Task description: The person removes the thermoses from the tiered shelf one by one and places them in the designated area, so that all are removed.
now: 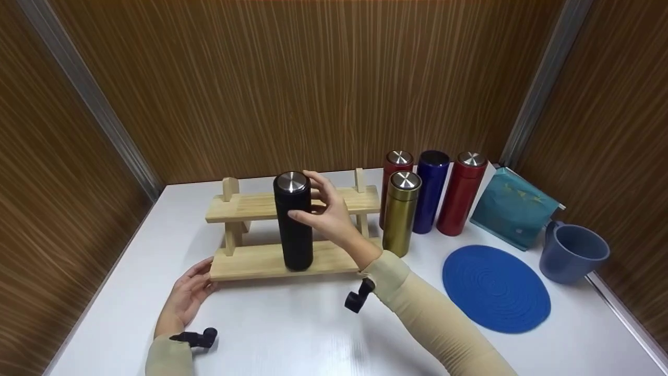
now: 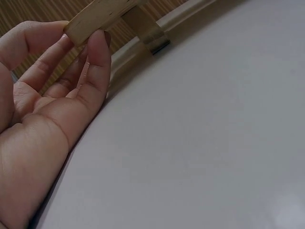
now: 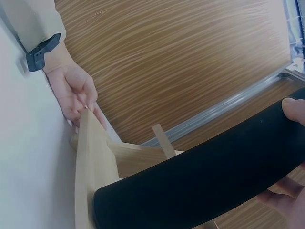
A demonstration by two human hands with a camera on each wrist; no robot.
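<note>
On a white table (image 1: 292, 334), a two-tier wooden rack (image 1: 271, 259) carries a black flask (image 1: 294, 222) standing upright on its lower shelf. The right hand (image 1: 326, 211) wraps thumb and fingers around the flask's upper body, while the left hand (image 1: 188, 295) pinches the lower shelf's left end.

Grouped at right: two red flasks (image 1: 462, 193), one blue (image 1: 431, 190), one gold (image 1: 401, 211). Nearby, teal pouch (image 1: 514, 208), blue mug (image 1: 572, 253), round blue mat (image 1: 496, 288).
</note>
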